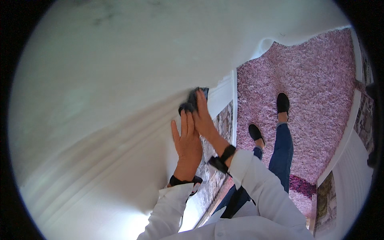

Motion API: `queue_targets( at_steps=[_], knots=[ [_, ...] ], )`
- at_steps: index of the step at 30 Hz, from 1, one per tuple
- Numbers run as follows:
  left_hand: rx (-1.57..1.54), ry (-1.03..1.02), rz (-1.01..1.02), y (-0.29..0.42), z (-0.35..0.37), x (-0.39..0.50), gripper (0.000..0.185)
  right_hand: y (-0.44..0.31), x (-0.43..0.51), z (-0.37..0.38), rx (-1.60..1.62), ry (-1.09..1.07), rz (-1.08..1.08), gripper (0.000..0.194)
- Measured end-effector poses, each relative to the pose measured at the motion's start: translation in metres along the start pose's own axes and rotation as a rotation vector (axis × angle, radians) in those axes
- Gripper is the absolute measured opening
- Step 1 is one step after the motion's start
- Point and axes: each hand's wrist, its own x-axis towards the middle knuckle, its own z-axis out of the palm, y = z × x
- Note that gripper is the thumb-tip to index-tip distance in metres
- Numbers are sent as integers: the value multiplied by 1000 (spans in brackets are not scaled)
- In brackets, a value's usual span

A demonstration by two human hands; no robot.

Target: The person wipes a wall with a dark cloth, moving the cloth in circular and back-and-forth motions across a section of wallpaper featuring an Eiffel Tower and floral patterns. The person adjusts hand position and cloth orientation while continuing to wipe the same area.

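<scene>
A bunched dark cloth (193, 99) lies against a white surface with long moulded ridges (120, 132). Flat fingers of my right hand (205, 120) press on the cloth from the right side. Just left of it, my left hand (188, 145) has its middle fingertips on the cloth's lower bunch, while its outermost finger spreads away to the left. The two hands touch or nearly touch along their inner edges. Both palms face away from view, so the undersides of the fingers are hidden. A black band circles each wrist.
A broad white surface (120, 54) with dark smudges at its top fills the upper left; its right edge is wavy. My feet, in black shoes (283, 102), stand on a pink shaggy carpet (318, 90). Stone-patterned wall covering (223, 118) and white skirting (345, 141) border the carpet.
</scene>
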Motion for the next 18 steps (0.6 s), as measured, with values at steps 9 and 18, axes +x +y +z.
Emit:
queue_targets(
  at_steps=[9, 18],
  knots=[
    [43, 17, 77, 24, 41, -12, 59, 100, -24, -2, -170, 44, 77, 62],
    [38, -61, 102, 37, 60, -48, 58, 117, -90, 3, -112, 43, 91, 62]
  ],
)
